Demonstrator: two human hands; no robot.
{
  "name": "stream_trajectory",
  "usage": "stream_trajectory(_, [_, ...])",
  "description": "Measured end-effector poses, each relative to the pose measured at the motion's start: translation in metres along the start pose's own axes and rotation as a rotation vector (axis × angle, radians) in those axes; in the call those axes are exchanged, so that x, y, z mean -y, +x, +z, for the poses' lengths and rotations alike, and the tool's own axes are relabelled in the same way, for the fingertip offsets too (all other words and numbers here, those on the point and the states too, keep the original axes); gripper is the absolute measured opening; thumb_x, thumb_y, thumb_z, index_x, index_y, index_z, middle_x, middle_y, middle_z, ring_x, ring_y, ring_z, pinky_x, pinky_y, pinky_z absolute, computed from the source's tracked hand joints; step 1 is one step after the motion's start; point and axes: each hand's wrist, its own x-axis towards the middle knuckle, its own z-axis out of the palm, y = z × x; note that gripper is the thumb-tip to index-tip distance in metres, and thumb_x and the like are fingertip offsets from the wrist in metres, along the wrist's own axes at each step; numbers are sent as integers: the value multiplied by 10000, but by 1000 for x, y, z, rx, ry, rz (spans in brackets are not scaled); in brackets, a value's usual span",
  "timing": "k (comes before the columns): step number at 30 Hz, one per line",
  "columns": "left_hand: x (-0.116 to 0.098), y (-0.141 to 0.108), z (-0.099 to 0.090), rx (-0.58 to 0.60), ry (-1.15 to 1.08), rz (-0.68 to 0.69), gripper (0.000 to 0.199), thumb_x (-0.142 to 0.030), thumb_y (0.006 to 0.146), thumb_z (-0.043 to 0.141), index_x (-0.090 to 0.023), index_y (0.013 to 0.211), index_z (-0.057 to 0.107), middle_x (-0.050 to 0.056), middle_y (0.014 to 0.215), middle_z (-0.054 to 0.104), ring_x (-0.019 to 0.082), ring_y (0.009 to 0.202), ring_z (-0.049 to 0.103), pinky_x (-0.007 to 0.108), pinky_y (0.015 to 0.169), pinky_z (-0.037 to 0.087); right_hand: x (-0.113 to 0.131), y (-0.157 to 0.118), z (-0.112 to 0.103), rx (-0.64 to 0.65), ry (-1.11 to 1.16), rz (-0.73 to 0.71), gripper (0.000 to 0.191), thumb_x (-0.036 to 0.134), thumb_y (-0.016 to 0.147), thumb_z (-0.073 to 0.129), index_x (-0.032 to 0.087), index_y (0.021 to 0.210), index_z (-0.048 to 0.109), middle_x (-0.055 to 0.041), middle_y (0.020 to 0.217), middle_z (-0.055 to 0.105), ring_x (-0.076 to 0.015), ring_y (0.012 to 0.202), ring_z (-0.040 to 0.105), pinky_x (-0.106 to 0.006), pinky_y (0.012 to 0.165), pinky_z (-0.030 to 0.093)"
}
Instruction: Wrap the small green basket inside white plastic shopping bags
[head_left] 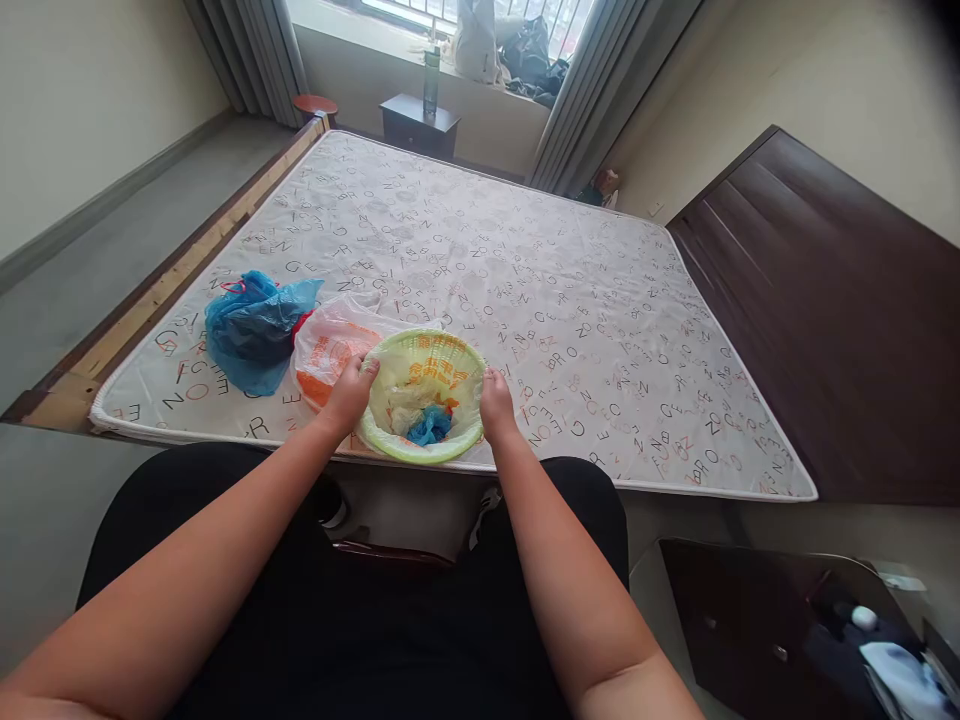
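Note:
A light green basket [424, 455] is held between my two hands at the near edge of the mattress. It is lined with a whitish plastic bag with orange print, and a crumpled blue plastic piece [430, 426] lies inside. My left hand [352, 390] grips the basket's left rim, thumb on top. At the right rim, my right hand [496, 402] is closed on the basket. A white bag with orange print [330, 350] lies on the mattress beside the basket, partly behind my left hand. Left of that bag sits a blue plastic bag [259, 330] with a red tie.
The patterned mattress [525, 270] spans the middle, with a wooden bed frame [172, 270] at left and a dark headboard [832, 330] at right. A nightstand [418, 125] with a bottle [431, 80] stands beyond. A dark cabinet [750, 620] is at lower right.

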Motion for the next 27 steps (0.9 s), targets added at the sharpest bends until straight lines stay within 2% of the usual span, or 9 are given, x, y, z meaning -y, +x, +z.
stream_trajectory(3, [4, -1, 0, -3, 5, -6, 577, -628, 909, 593, -170, 1259, 634, 136, 1247, 698, 313, 1172, 639, 462, 1036, 507, 1, -1, 2, -50, -5, -25, 415, 490, 996, 408, 241, 1253, 620, -86, 1353, 668, -230, 1257, 607, -360, 1081, 473])
stream_trajectory(8, [5, 0, 0, 9, 26, 4, 550, -601, 920, 585, -180, 1271, 627, 134, 1277, 687, 311, 1198, 636, 452, 1034, 502, 1, -3, 2, -59, -10, -22, 383, 469, 991, 422, 254, 1225, 637, -78, 1311, 688, -246, 1211, 628, -381, 1054, 488])
stream_trajectory(14, [1, -2, 0, 4, 68, -1, 520, -574, 915, 590, -184, 1258, 614, 127, 1261, 690, 307, 1187, 637, 444, 1031, 494, 2, -5, 2, -63, -1, 12, 377, 418, 974, 429, 262, 1251, 631, -68, 1284, 701, -246, 1191, 636, -376, 1020, 513])
stream_trajectory(19, [-5, -5, 0, 4, 80, -18, 504, -546, 908, 598, -183, 1257, 606, 123, 1247, 695, 307, 1168, 643, 443, 1027, 493, 3, -5, 2, -57, -4, 16, 370, 352, 974, 395, 259, 1251, 622, -64, 1304, 693, -230, 1189, 637, -377, 1049, 502])
stream_trajectory(27, [-9, -6, 0, -15, 146, -13, 537, -464, 877, 634, -166, 1319, 580, 140, 1288, 682, 320, 1205, 636, 461, 1072, 475, 3, -6, 2, -51, 0, 12, 364, 388, 959, 424, 266, 1234, 630, -69, 1271, 702, -261, 1166, 636, -419, 1028, 511])
